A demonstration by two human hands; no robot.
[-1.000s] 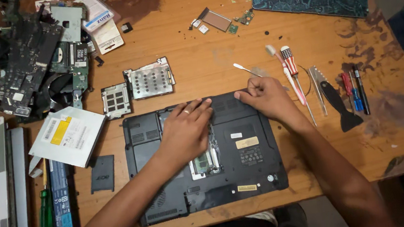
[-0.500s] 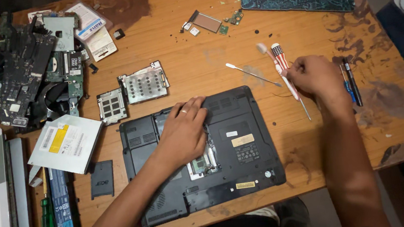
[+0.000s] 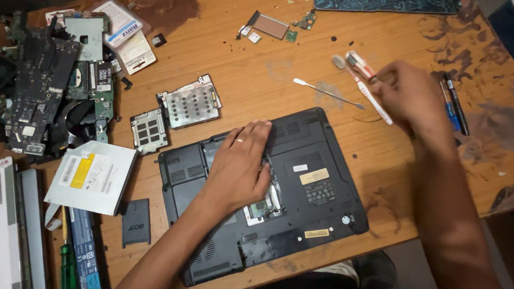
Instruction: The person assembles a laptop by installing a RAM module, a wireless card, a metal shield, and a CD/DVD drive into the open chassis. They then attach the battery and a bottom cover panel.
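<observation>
The black plastic laptop base (image 3: pixel 261 193) lies underside up at the table's near edge with one hatch already open, showing a green board; two perforated grey metal covers (image 3: pixel 176 111) lie off at its 11 o'clock, while the rest of the shell looks still closed. The left hand (image 3: pixel 240 167) rests flat and open on the base, gripping nothing. At 2 o'clock, the blurred right hand (image 3: pixel 409 96) curls around a slim white-handled tool (image 3: pixel 367 87), beside a thin metal spudger (image 3: pixel 328 93) on the worn wooden table (image 3: pixel 262 58).

optical drive (image 3: pixel 91 177) at 9 o'clock, white-and-yellow label | laptop base (image 3: pixel 261 193) centre, gold and black labels (image 3: pixel 315 183) | white leaflets (image 3: pixel 129 38) at 11 o'clock
</observation>
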